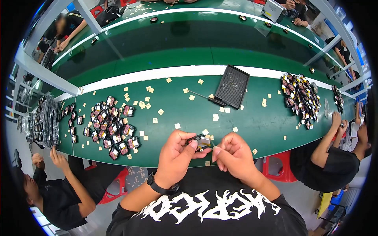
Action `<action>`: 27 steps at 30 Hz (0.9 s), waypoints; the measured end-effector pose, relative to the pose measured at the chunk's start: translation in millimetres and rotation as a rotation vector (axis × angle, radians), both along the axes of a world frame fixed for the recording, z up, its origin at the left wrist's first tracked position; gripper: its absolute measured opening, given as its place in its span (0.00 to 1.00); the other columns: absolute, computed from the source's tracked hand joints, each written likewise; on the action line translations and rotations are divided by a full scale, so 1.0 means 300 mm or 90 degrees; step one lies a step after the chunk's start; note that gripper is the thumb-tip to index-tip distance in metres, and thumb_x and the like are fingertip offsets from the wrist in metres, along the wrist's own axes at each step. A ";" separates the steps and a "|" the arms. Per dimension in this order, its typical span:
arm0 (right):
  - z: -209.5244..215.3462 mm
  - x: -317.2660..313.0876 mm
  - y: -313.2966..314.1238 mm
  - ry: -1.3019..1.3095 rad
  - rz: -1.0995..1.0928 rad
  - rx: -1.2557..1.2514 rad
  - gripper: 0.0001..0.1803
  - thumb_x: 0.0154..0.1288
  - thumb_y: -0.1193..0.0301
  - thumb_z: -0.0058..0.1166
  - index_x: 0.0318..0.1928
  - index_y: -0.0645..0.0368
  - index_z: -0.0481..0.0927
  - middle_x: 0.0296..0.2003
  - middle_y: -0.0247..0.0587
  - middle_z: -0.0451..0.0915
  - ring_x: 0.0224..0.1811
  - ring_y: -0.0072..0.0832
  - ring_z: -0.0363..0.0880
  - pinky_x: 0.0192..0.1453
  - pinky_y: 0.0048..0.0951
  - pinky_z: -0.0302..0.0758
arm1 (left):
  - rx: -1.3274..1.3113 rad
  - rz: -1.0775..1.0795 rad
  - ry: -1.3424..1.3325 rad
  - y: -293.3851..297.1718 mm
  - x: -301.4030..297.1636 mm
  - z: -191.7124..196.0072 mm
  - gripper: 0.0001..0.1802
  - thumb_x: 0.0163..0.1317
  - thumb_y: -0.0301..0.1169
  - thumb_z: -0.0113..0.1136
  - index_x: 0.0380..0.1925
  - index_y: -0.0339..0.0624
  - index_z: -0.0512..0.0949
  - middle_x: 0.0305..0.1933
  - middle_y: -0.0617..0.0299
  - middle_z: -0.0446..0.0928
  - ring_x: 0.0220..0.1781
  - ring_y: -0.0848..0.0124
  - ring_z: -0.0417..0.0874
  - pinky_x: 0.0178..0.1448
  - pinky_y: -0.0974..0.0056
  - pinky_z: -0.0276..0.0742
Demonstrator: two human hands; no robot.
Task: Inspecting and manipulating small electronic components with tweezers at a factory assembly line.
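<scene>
My left hand (178,155), with a black watch on its wrist, grips a small black rectangular part (199,141) just over the near edge of the green table (177,106). My right hand (234,155) is pinched shut beside it, fingertips touching the part's right end; whether it holds a small piece I cannot tell. A heap of similar black and pink parts (112,128) lies to the left. Small tan squares (143,104) are scattered over the table.
A black perforated tray (232,86) lies at the table's far middle with a thin tool beside it. Another heap of parts (301,98) sits at the right near a seated person (327,161). A second person (59,192) sits at my left by stacked black trays (43,122).
</scene>
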State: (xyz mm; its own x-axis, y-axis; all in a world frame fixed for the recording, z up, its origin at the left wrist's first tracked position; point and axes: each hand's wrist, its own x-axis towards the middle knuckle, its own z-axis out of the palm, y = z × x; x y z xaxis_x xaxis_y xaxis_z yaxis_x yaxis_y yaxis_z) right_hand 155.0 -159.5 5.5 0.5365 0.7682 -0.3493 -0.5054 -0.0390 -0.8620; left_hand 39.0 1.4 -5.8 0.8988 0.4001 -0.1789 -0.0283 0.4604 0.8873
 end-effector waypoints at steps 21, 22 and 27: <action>0.025 -0.023 0.026 -0.381 -0.018 -0.082 0.05 0.68 0.80 0.64 0.43 0.68 0.84 0.32 0.36 0.87 0.25 0.12 0.78 0.28 0.19 0.73 | 0.082 -0.008 0.030 -0.015 -0.009 -0.024 0.10 0.71 0.15 0.58 0.48 0.33 0.70 0.47 0.54 0.80 0.51 0.71 0.85 0.57 0.62 0.88; 0.023 -0.020 0.028 -0.421 -0.021 -0.100 0.05 0.68 0.79 0.65 0.43 0.68 0.85 0.32 0.36 0.87 0.26 0.12 0.78 0.28 0.18 0.73 | 0.066 -0.008 0.034 -0.016 -0.009 -0.023 0.10 0.71 0.16 0.58 0.48 0.33 0.70 0.48 0.54 0.81 0.51 0.71 0.86 0.57 0.62 0.87; 0.007 -0.008 0.025 -0.428 -0.010 -0.118 0.06 0.69 0.77 0.66 0.43 0.67 0.88 0.33 0.36 0.88 0.29 0.11 0.78 0.30 0.17 0.72 | 0.068 -0.001 -0.004 -0.022 -0.004 -0.042 0.08 0.72 0.16 0.58 0.47 0.31 0.71 0.45 0.56 0.82 0.45 0.76 0.85 0.48 0.69 0.82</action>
